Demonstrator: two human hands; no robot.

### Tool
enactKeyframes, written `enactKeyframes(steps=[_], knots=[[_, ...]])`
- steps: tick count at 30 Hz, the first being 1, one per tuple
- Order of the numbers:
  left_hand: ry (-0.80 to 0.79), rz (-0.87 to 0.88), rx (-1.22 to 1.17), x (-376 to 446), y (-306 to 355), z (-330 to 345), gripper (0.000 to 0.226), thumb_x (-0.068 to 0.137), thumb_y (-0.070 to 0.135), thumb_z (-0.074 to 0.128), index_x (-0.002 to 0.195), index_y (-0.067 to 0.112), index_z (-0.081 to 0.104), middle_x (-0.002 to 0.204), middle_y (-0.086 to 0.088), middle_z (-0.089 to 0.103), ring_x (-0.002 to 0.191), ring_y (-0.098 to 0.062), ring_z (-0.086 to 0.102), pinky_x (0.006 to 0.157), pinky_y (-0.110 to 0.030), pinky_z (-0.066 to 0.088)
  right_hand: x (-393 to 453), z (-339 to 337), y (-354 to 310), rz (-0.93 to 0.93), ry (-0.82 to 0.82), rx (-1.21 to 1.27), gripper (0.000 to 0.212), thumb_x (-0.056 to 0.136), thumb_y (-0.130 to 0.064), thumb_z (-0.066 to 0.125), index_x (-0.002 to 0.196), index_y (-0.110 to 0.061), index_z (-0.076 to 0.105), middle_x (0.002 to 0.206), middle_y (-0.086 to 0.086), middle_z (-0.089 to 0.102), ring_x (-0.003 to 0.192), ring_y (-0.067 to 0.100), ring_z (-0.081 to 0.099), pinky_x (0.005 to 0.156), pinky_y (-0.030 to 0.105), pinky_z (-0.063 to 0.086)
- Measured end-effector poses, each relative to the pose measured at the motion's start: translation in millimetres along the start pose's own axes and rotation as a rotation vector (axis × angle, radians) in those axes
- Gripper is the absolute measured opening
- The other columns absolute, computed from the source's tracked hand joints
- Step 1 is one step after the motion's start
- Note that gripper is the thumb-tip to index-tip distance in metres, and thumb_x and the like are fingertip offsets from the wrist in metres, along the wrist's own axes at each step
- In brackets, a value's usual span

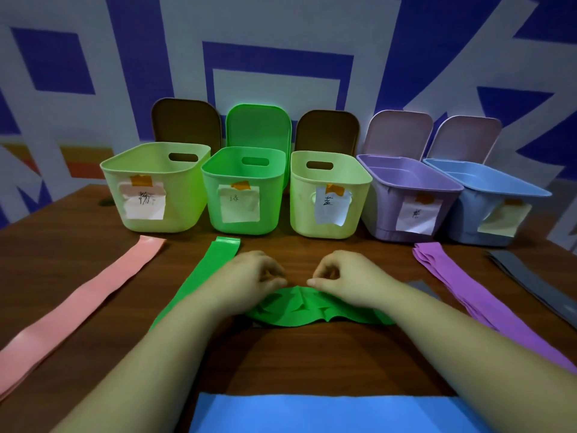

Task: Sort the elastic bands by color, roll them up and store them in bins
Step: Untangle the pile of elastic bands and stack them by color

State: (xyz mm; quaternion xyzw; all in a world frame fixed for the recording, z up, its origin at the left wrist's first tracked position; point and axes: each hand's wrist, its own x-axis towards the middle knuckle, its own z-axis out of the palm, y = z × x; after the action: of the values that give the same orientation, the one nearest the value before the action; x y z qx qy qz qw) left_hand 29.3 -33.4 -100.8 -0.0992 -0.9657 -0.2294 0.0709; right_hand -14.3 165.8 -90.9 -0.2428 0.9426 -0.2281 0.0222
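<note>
The left hand (249, 278) and the right hand (342, 276) meet over a crumpled green band (299, 307) on the wooden table (312, 354), each with fingers curled and fingertips pressed onto the band's far edge, thumb and forefinger closed in a pinch on the thin material. The band lies bunched in soft folds just in front of the green bin (243, 192), which stands open with a paper label taped to its front.

A second green band (203, 273) lies flat in front of that bin, reaching toward its left front corner and passing under the left wrist. Left of the green bin a pink band (78, 307) stretches out below a pale yellow-green bin (156, 185); right of it sit another pale bin (327, 195), a purple bin (406, 201) and a blue bin (487, 201), with a stack of purple bands (468, 298) and dark grey bands (530, 276) in front of those. A blue band (327, 414) lies nearest the person, well in front of the green bin.

The material looks light, limp and stretchy, likely to wrinkle and spring open unless held. It would best be flattened first, then taken at one short end with both hands and rolled tightly, with the finished roll kept pinched until it drops into the green bin.
</note>
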Motion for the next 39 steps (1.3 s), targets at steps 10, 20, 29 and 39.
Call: enactKeyframes(steps=[10, 20, 29, 39], knots=[[-0.034, 0.064, -0.033, 8.2, -6.1, 17.4, 0.029, 0.083, 0.038, 0.067, 0.109, 0.027, 0.064, 0.110, 0.004, 0.059, 0.103, -0.013, 0.056, 0.094, -0.027, 0.044, 0.5, 17.2, -25.1, 0.144, -0.002, 0.049, 0.009, 0.075, -0.028, 0.067, 0.074, -0.020, 0.069, 0.066, -0.008, 0.063, 0.070, 0.012, 0.060, 0.065, 0.027, 0.049], [0.033, 0.124, -0.769, 5.5, 0.0, -5.6, 0.015, 0.082, 0.022, 0.067, 0.095, 0.017, 0.066, 0.107, -0.004, 0.069, 0.105, -0.017, 0.063, 0.097, -0.031, 0.048, -12.9, -32.3, -54.6, -0.002, 0.093, 0.153, 0.011, 0.077, -0.024, 0.073, 0.070, -0.022, 0.065, 0.064, -0.004, 0.063, 0.060, 0.008, 0.057, 0.064, 0.029, 0.048], [0.098, 0.133, -1.103, -8.2, 13.8, -28.7, 0.025, 0.073, 0.029, 0.062, 0.090, 0.012, 0.069, 0.080, 0.006, 0.070, 0.081, -0.004, 0.064, 0.075, -0.015, 0.049, -32.4, -55.5, -77.7, -0.136, 0.215, 0.228, 0.006, 0.079, -0.025, 0.073, 0.075, -0.023, 0.069, 0.073, -0.002, 0.068, 0.072, 0.010, 0.062, 0.067, 0.026, 0.049], [0.215, 0.183, -0.956, 8.8, 56.8, -88.3, 0.004, 0.084, 0.013, 0.064, 0.086, 0.014, 0.067, 0.084, -0.001, 0.069, 0.083, -0.011, 0.063, 0.084, -0.027, 0.050, -36.8, -109.0, -94.1, -0.217, 0.374, 0.305, 0.002, 0.082, -0.018, 0.070, 0.082, -0.020, 0.069, 0.081, -0.004, 0.069, 0.076, 0.005, 0.063, 0.064, 0.013, 0.049]])
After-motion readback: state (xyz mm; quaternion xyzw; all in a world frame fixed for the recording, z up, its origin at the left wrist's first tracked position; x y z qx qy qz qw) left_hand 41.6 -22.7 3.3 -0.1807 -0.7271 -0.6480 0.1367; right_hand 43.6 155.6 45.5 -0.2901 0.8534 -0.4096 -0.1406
